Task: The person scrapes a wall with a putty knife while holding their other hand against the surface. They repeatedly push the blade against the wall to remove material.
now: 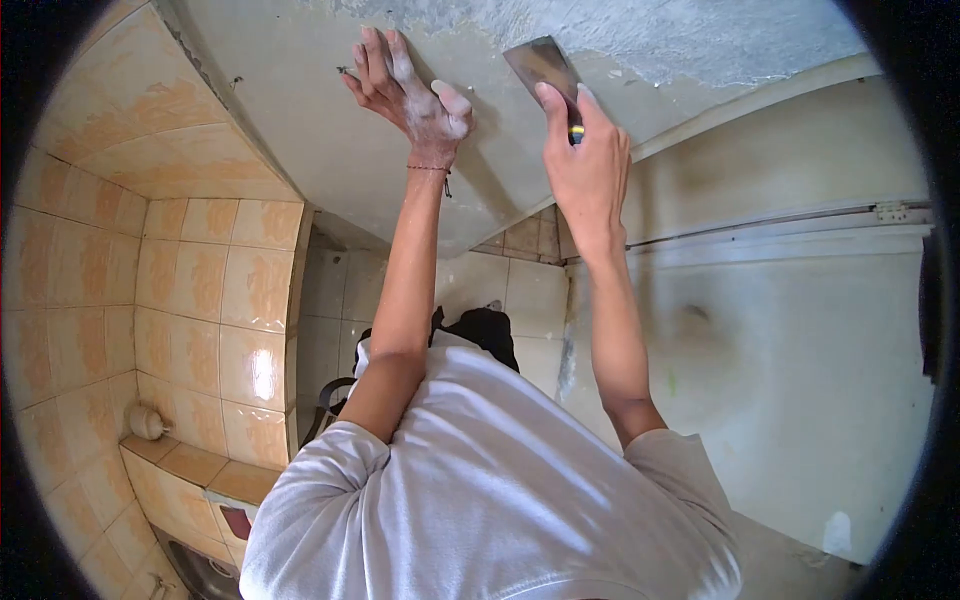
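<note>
My left hand (415, 95) rests against the pale painted wall (330, 60), fingers spread and nothing in its grasp. White dust coats its fingers and thumb, and a thin dark cord circles the wrist. To its right, my right hand (587, 160) grips a putty knife (541, 64) with a wide, stained metal blade. The blade lies close to the wall just below a rough, whitish-grey patch (680, 35) where the paint is gone; whether its edge touches cannot be told. The palm hides most of the knife's handle. Small paint flakes cling along the patch's ragged border.
Orange-and-cream tiles (190, 300) cover the wall at left, with a tiled ledge (200, 465) and a metal sink (190, 570) below. A pale door (760, 400) stands at right. Light floor tiles (535, 290) and a dark curved object (330, 397) lie beneath.
</note>
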Demonstrator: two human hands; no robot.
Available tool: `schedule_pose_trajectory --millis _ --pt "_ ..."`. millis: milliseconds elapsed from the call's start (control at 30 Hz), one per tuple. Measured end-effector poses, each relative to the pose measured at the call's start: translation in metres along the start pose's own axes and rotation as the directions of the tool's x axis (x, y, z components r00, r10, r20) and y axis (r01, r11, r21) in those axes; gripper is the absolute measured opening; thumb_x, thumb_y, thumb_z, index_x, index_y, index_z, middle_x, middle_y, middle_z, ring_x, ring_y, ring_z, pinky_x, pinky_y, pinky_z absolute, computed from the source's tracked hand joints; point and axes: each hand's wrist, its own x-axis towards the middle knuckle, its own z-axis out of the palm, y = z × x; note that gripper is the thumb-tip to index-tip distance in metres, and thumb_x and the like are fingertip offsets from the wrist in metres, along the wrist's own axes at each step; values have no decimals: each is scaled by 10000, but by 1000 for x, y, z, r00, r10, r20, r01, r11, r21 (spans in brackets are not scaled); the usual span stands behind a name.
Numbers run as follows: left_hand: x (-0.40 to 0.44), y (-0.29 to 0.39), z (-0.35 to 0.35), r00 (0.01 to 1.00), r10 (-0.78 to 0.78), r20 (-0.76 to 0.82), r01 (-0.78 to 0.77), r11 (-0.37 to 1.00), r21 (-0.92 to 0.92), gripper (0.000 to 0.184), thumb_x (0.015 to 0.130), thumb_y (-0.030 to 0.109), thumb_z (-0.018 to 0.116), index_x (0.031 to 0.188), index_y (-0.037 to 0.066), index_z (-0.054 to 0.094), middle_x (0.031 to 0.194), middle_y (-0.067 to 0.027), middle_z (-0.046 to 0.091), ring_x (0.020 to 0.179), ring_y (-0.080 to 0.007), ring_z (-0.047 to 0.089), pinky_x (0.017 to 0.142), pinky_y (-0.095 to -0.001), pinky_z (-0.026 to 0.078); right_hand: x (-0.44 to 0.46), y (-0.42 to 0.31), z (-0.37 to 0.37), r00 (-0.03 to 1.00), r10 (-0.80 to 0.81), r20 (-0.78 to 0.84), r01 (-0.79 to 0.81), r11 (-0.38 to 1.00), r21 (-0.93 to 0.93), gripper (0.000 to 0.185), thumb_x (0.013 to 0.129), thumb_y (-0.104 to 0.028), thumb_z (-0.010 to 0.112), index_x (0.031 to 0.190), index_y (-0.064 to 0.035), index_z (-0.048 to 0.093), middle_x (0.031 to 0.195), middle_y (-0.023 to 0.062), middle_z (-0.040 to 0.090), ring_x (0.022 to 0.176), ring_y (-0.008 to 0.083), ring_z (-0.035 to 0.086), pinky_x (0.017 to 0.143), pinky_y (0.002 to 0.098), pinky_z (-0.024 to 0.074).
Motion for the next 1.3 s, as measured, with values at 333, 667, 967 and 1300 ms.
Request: schedule_pose_trajectory --millis 333,667,967,1300 --pt "-1 -2 1 1000 17 -13 -17 1000 -7 762 888 441 354 1518 12 331 1566 -213 297 1476 -377 195 1177 -578 19 -18 2 13 987 157 12 -158 984 77 516 1001 -436 519 1030 61 652 780 326 628 785 512 615 689 554 465" --pt "0 0 -1 1000 5 4 -5 1000 -9 753 903 460 321 1506 10 359 1560 -214 312 1481 -367 201 1192 -553 18 -47 19 28 984 23 179 -154 626 764 287 1030 -178 539 1192 4 388 978 138 610 729 180 651 759 328 549" --pt "-4 -3 2 1000 14 4 -14 1000 6 750 905 454 312 1500 0 365 1558 -205 320 1480 -361 206 1192 -550 27 -87 11 36 894 293 340 -435 382 815 541 1041 -289 529 1484 -53 327 780 79 619 513 94 562 446 251 449" --pt "-2 -2 2 1000 -27 -12 26 1000 -16 736 869 399 346 1490 5 384 1558 -187 328 1482 -341 212 1195 -546 27 -8 24 -10 897 -441 32 438 896 76 637 964 -42 506 1533 -290 363 859 170 573 635 343 563 569 416 492"
